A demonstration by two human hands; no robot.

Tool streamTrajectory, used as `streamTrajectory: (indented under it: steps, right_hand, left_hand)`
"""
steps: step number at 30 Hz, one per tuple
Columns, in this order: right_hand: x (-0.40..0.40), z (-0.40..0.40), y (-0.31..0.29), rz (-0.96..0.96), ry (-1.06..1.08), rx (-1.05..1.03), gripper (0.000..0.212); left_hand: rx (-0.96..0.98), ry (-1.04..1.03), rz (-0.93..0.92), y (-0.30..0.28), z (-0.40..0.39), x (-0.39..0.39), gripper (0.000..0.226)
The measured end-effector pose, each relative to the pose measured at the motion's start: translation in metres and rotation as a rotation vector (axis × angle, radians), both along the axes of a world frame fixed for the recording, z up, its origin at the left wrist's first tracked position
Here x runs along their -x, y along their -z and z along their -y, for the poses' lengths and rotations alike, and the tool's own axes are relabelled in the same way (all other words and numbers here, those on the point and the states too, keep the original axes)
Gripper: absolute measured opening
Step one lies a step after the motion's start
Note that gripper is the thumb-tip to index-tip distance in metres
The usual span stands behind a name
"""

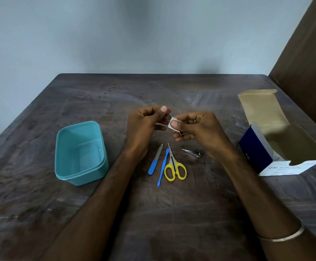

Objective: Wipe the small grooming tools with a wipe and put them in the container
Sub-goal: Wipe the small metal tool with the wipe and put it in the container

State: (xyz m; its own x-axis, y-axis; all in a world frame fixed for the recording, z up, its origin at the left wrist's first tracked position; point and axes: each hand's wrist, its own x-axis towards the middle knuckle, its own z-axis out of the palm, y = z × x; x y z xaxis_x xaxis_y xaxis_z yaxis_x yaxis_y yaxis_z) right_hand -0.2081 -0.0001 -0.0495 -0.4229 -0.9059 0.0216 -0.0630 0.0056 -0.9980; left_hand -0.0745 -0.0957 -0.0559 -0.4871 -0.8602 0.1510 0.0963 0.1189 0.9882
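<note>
Above the middle of the dark wooden table (172, 213), my left hand (144, 125) pinches the upper end of a thin metal tool (169, 115). My right hand (200, 127) presses a small white wipe (172, 121) around the tool's middle, and the lower metal tip sticks out under my fingers. On the table below my hands lie a blue-handled nail file (154, 163), a slim blue cuticle pusher (162, 167), yellow-handled scissors (175, 170) and a metal nail clipper (192, 153). The teal plastic container (81, 178) stands open and empty to the left.
An open cardboard box of alcohol swabs (253, 153), blue and white, lies on its side at the right with its flap raised. A pale wall runs behind the table's far edge, and a brown panel (304, 63) stands at the right.
</note>
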Motion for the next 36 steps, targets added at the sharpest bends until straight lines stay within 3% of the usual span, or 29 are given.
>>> streamTrajectory:
  steps: [5,13,23,29,36]
  right_hand:
    - [0.0018,-0.0001,0.0019,0.023,-0.021,-0.016,0.019]
    - [-0.0001,-0.0014,0.0008,0.012,0.025,0.006,0.011]
    - [0.0023,-0.0018,-0.0004,0.220,-0.102,0.000,0.013]
    - [0.0025,-0.0034,-0.0009,0.249,-0.184,0.016,0.030]
    - [0.0014,-0.0016,-0.0001,0.165,-0.099,0.019,0.008]
  left_hand:
    - [-0.001,0.005,0.018,0.0013,0.0005,0.0010,0.019]
    - [0.048,0.064,0.008,0.0022,0.0003,0.0008,0.012]
    - [-0.068,0.157,-0.051,-0.0010,0.0034,-0.0023,0.017]
    - [-0.118,0.146,-0.113,-0.0031,0.0018,-0.0017,0.018]
    - [-0.085,0.177,-0.075,-0.0032,0.0010,-0.0016,0.019]
